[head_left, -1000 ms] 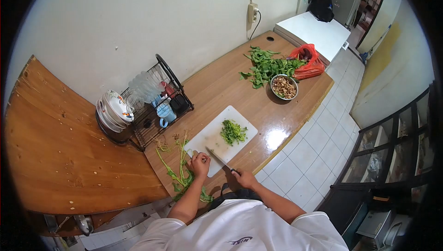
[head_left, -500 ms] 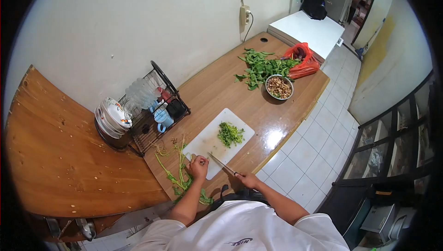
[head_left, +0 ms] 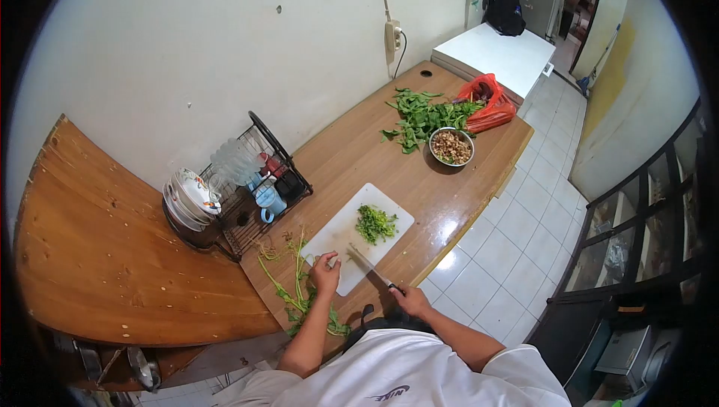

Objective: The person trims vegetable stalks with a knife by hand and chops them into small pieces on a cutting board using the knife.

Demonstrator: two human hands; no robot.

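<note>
A white cutting board (head_left: 346, 229) lies on the brown table with a pile of chopped greens (head_left: 376, 224) on its far part. My right hand (head_left: 410, 301) is closed round the dark handle of a knife (head_left: 370, 264), whose blade slants over the near part of the board. At the board's left edge is my left hand (head_left: 325, 272), its fingers curled together; anything in them is too small to make out. Uncut leafy stems (head_left: 293, 287) lie on the table left of the board, partly behind my left forearm.
A dish rack (head_left: 243, 216) with plates (head_left: 192, 196) and a blue mug (head_left: 268, 201) stands at the left. Farther along the table are leafy greens (head_left: 423, 116), a metal bowl of chopped brown pieces (head_left: 451, 146) and a red plastic bag (head_left: 496, 113). The table's edge (head_left: 479, 216) runs along the right.
The knife tip has moved slightly away from my left hand, across the board. My left hand's fingers have loosened a little. The whole view has shifted slightly.
</note>
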